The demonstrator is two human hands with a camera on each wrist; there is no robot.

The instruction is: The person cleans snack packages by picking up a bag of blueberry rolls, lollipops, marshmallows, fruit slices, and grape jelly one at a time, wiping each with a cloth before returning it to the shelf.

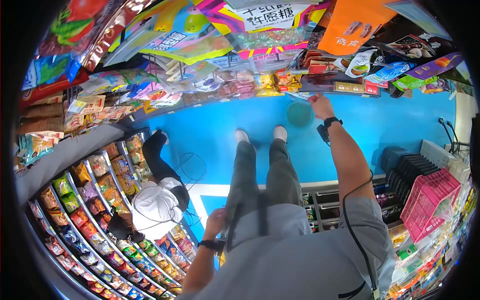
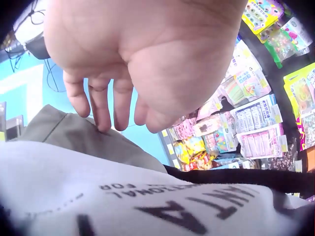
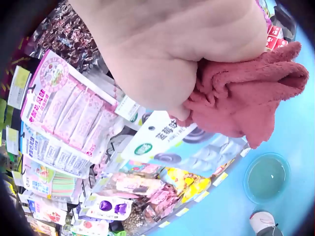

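Note:
My right hand (image 3: 172, 54) grips a bunched dusty-red cloth (image 3: 246, 93), whose folds stick out past the palm; the fingertips are mostly hidden. Right behind that hand hangs a pack with blueberry pictures (image 3: 172, 147); whether the hand touches it I cannot tell. In the head view the right hand (image 1: 321, 106) is stretched forward to the shelf's front edge, beside a round tub (image 1: 300, 114) on the floor. My left hand (image 1: 215, 222) hangs beside the thigh. In the left wrist view the left hand (image 2: 142, 64) holds nothing, its fingers loosely extended over the trousers (image 2: 83, 137).
Hanging snack packs (image 1: 270, 30) fill the shelf ahead. Another person in a white top (image 1: 157, 207) is at the left by slanted snack racks (image 1: 100, 200). A pink crate (image 1: 430, 202) and stacked black baskets (image 1: 400, 167) stand at the right. The tub (image 3: 267, 178) holds liquid.

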